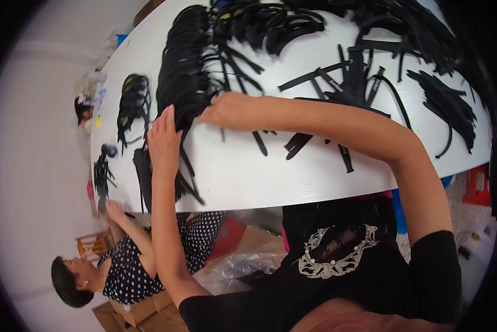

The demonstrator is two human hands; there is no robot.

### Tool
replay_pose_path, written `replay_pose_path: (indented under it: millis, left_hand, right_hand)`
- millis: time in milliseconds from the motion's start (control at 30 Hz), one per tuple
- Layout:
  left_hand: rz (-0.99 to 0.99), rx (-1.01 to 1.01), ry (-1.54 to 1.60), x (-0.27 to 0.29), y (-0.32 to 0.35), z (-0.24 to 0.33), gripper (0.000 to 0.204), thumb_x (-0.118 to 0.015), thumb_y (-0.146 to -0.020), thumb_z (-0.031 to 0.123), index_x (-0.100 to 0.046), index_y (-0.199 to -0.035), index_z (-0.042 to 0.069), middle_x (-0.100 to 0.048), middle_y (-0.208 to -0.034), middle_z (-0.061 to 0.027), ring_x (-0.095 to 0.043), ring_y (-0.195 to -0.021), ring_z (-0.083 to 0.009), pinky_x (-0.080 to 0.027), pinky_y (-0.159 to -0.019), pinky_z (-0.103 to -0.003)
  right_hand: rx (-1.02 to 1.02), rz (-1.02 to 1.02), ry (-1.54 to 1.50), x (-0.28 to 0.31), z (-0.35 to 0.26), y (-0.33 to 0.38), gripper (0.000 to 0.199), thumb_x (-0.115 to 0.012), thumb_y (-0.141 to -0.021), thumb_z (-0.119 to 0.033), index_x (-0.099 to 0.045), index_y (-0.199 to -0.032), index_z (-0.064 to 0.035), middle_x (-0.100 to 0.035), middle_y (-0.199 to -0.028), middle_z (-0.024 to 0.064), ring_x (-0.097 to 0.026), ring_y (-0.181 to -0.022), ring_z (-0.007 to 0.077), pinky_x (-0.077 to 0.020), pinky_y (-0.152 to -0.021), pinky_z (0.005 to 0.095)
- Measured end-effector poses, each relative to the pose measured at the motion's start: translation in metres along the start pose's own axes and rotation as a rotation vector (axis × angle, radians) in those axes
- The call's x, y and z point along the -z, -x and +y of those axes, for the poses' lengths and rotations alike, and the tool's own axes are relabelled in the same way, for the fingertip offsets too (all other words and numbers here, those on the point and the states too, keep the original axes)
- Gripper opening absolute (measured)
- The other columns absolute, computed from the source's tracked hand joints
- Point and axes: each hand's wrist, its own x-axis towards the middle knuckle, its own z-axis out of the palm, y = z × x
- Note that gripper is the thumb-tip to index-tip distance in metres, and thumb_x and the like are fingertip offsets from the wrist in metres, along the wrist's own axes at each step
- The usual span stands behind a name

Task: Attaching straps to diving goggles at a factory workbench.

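Observation:
A long row of black curved plastic pieces lies stacked on the white table. My left hand lies flat with fingers straight and together against the near end of that row. My right hand reaches across from the right, with its fingers curled over the same end of the stack. Black straps trail out from under both hands toward the table's edge.
Loose black straps and more piles cover the table's right side, and smaller piles lie at the left. A person in a polka-dot top rests a hand on the table edge. Below are cardboard boxes, a clear plastic bag and a red stool.

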Motion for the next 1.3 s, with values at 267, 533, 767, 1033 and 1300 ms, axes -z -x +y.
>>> replay_pose_path:
  millis: [267, 533, 767, 1033, 1300]
  left_hand:
    - [0.066, -0.006, 0.255, 0.061, -0.031, 0.067, 0.057, -0.076, -0.084, 0.011, -0.06, -0.138, 0.005, -0.057, -0.145, -0.0111, -0.053, -0.132, -0.0312, -0.04, -0.111, -0.044]
    - [0.347, -0.29, 0.864, 0.021, -0.171, 0.156, 0.035, -0.065, -0.097, 0.017, -0.066, -0.13, 0.006, -0.066, -0.13, -0.0147, -0.06, -0.12, -0.0353, -0.048, -0.103, -0.041]
    - [0.44, -0.277, 0.676, -0.03, -0.242, 0.211, 0.032, -0.068, -0.095, 0.026, -0.072, -0.12, 0.008, -0.07, -0.116, -0.0131, -0.062, -0.11, -0.0339, -0.05, -0.097, -0.044]
    - [0.351, -0.487, 0.367, 0.035, -0.223, 0.232, 0.028, -0.074, -0.085, 0.027, -0.07, -0.099, 0.003, -0.066, -0.093, -0.0159, -0.062, -0.091, -0.0365, -0.051, -0.078, -0.046]
    - [0.016, -0.381, 0.361, -0.003, -0.24, 0.221, 0.046, -0.076, -0.086, 0.048, -0.067, -0.104, 0.008, -0.074, -0.098, -0.0125, -0.067, -0.097, -0.0331, -0.052, -0.086, -0.044]
  right_hand:
    - [-0.277, 0.575, 0.031, 0.109, 0.059, 0.096, 0.019, -0.07, -0.092, -0.009, -0.076, -0.109, -0.015, -0.074, -0.097, 0.0025, -0.068, -0.083, 0.0211, -0.0548, -0.076, 0.0327]
    - [-0.78, 0.487, 0.191, 0.166, 0.115, 0.157, 0.032, -0.062, -0.095, -0.018, -0.067, -0.122, -0.0006, -0.066, -0.12, 0.0224, -0.06, -0.113, 0.0419, -0.0477, -0.099, 0.0457]
    - [-0.798, 0.342, 0.019, 0.161, 0.057, 0.168, 0.017, -0.06, -0.101, -0.018, -0.068, -0.114, -0.0089, -0.068, -0.077, 0.0031, -0.063, -0.069, 0.0134, -0.05, -0.068, 0.0289]
    - [-0.911, 0.103, -0.144, 0.174, -0.008, 0.194, 0.014, -0.065, -0.1, -0.015, -0.07, -0.109, -0.0056, -0.066, -0.07, 0.0042, -0.063, -0.064, 0.0106, -0.0503, -0.063, 0.0272]
    - [-0.765, -0.25, -0.012, 0.17, -0.008, 0.173, 0.02, -0.08, -0.081, -0.014, -0.077, -0.096, -0.0004, -0.071, -0.083, 0.0103, -0.069, -0.079, 0.0248, -0.0541, -0.074, 0.0351]
